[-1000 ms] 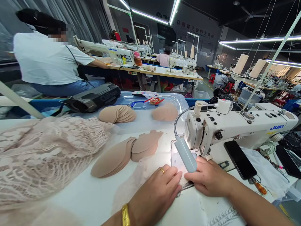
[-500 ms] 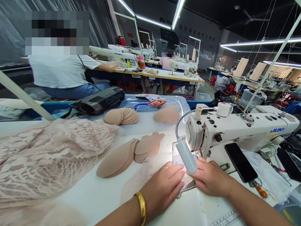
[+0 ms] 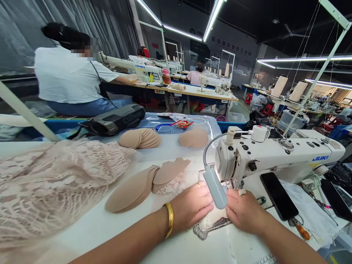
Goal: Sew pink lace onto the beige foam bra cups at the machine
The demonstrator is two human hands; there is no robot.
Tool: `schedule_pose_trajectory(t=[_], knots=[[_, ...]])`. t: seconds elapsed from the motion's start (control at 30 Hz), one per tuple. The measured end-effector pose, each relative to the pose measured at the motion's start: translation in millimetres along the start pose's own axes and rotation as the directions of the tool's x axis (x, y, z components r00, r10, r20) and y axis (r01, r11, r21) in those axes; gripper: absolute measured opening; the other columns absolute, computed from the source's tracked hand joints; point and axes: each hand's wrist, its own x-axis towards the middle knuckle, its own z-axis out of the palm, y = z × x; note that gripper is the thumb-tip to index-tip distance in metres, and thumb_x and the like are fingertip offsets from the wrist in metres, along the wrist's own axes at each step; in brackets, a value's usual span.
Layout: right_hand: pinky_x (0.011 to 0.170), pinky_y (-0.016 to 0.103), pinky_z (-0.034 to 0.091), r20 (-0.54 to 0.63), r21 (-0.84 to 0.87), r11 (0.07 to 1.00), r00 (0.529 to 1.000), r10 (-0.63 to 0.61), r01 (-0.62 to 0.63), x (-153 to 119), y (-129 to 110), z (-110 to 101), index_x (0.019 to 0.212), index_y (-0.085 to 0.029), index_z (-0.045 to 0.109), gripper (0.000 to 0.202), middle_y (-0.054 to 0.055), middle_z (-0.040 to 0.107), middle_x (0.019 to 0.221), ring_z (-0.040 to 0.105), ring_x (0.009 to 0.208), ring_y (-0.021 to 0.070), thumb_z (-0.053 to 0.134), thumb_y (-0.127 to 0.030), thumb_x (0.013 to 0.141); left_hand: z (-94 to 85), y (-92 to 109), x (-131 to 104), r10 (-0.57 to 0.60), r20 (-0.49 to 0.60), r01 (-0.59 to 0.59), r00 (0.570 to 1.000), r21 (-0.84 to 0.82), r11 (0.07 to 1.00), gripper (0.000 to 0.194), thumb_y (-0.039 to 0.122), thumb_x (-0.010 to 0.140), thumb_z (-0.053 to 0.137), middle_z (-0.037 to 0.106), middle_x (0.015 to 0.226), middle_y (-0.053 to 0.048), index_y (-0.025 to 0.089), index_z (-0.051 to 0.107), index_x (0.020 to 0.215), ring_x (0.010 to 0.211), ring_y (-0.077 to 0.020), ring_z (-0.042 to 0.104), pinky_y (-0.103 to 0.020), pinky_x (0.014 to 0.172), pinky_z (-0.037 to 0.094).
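My left hand [image 3: 192,205] lies on the machine bed with its fingers drawn together. A piece of beige lace fabric [image 3: 173,185] runs out from under it to the left. My right hand [image 3: 244,211] is at the other side of the needle area, fingers bent and pressed together; what they hold is hidden. Between my hands hangs a grey lamp head [image 3: 216,187], which covers some fingertips. The white sewing machine [image 3: 264,154] stands just behind, its needle hidden. Beige oval bra pads [image 3: 132,190] lie fanned in a stack left of my left hand.
A heap of beige lace [image 3: 55,179] covers the left of the table. More pads [image 3: 141,138] rest on a clear plastic lid [image 3: 167,137] behind. A black phone [image 3: 279,196], keys and white cloth [image 3: 305,209] lie at right. A co-worker [image 3: 68,73] sits beyond.
My left hand has shifted slightly left and up, and more lace shows beside it. The right hand has moved slightly right and down. The whole view has tilted a little.
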Motion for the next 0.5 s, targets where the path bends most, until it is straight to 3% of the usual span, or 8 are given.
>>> schedule_pose_trajectory(t=[0.13,0.33,0.5], knots=[[0.059,0.031,0.030,-0.001,-0.003,1.000,1.000,0.002,-0.002,0.5,-0.4,-1.7,0.085,-0.024,0.053,0.014,0.001,0.060,0.083,0.047,0.069,0.0189,0.054,-0.010,0.086,-0.9,0.1,-0.2,-0.006,0.028,0.006,1.000,0.009,1.000,0.019,0.021,0.098,0.053,0.072,0.091,-0.007,0.022,0.069,0.088,0.093,-0.0239,0.066,-0.039,0.093,0.056],[0.062,0.031,0.033,0.034,-0.001,1.000,0.999,0.015,-0.015,2.2,0.8,-2.3,0.084,-0.023,0.053,0.014,0.001,0.062,0.082,0.049,0.071,0.0188,0.055,-0.009,0.085,-10.0,6.4,8.3,0.048,-0.053,-0.048,0.997,-0.004,0.999,0.027,0.015,0.100,0.043,0.073,0.094,-0.006,0.021,0.065,0.086,0.091,-0.0226,0.065,-0.038,0.088,0.055],[0.064,0.030,0.035,0.039,0.001,1.000,0.999,0.031,-0.031,6.7,2.1,-5.1,0.081,-0.023,0.053,0.014,0.001,0.060,0.079,0.049,0.071,0.0194,0.056,-0.011,0.086,-12.7,2.6,11.5,-0.009,-0.038,0.010,0.999,0.037,0.999,0.032,0.017,0.102,0.042,0.076,0.103,-0.006,0.023,0.073,0.096,0.098,-0.0223,0.066,-0.036,0.093,0.053]])
